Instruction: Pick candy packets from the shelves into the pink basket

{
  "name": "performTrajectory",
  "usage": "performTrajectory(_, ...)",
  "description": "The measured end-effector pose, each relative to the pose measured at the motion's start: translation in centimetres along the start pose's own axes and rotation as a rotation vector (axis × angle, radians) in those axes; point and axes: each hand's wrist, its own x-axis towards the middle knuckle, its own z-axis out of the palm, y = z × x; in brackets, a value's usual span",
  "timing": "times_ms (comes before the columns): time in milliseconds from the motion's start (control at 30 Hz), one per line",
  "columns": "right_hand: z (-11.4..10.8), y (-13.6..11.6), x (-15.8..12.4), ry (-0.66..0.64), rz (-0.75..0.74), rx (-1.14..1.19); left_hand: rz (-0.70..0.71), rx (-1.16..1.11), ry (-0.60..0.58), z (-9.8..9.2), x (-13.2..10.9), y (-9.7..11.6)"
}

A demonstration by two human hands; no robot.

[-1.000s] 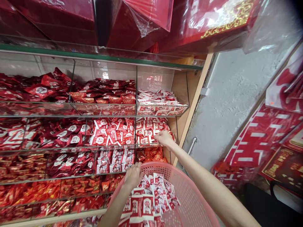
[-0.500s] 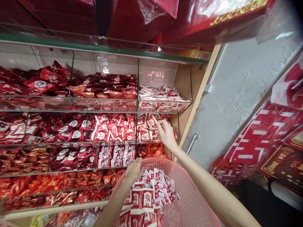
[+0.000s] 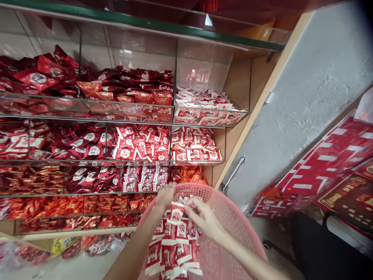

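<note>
A pink perforated plastic basket (image 3: 233, 217) is in front of me, with red-and-white wrapped candy packets (image 3: 169, 252) piled in its left half. My left hand (image 3: 165, 197) grips the basket's rim on the far left side. Over the pile, my right hand (image 3: 204, 218) pinches one small red-and-white candy packet (image 3: 176, 212) between thumb and fingers. Beyond the rim, similar packets (image 3: 194, 146) fill a shelf bin at the right end of the rack.
Glass-fronted shelves (image 3: 116, 161) carry red and orange packets in divided bins. A wooden side panel (image 3: 262, 93) borders a grey wall (image 3: 314, 77). Red printed goods (image 3: 323, 163) hang at right, above a black chair (image 3: 314, 245). Bagged items (image 3: 99, 247) lie beneath the rack.
My right hand has come down from the right-hand shelf bin to above the basket, now with a candy packet in its fingers. The left hand stays on the rim. The view has tilted downward.
</note>
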Motion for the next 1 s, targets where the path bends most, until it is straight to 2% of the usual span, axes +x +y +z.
performTrajectory(133,2.2,3.6,-0.4,-0.084,0.252,0.206,0.037,0.04,0.086,0.7,0.1,-0.3)
performTrajectory(233,3.5,5.3,-0.7,-0.151,0.433,0.274,0.044,0.05,0.096,0.9,0.2,-0.4)
performTrajectory(300,4.1,6.1,-0.8,-0.192,0.495,0.281,0.044,0.051,0.093,0.8,0.2,-0.4)
performTrajectory(500,5.2,7.4,-0.7,-0.234,0.516,0.282,0.043,0.045,0.093,0.6,0.1,-0.2)
performTrajectory(1000,6.0,8.0,-0.5,-0.259,0.587,0.296,0.04,0.041,0.078,0.3,0.1,-0.2)
